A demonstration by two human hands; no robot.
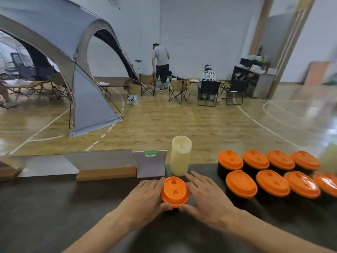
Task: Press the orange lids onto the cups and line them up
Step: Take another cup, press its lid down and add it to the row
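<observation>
- Head view, work zone: an orange lid (174,191) sits on a dark cup (171,210) at the centre of the dark table (54,207). The cup is almost wholly hidden under the lid and the hands; only a dark sliver shows below the lid's near edge.
- Head view, left hand (145,195): fingers straight and lying close together, flat along the lid's left rim, thumb tip at the near rim. It presses on the lid rather than gripping it.
- Head view, right hand (206,195): fingers straight and slightly spread along the right rim, thumb tip at the near rim, close to the left thumb. Same flat pressing posture.
- Head view, finished stock: eight lidded cups (269,178) stand at the right of the table in two rows of four, rims touching or nearly so.
- Head view, other items: a pale cylindrical bottle (180,155) stands just behind the lid; a grey folded stand (150,164) is beside it to the left. Folding chairs, a tent and people occupy the hall floor beyond.
- Status, as judged: eight units complete. The ninth is at the press step; whether its lid is seated all round cannot be told. Remaining: finish pressing, then move it to the rows. No further unlidded cups are in view.
</observation>
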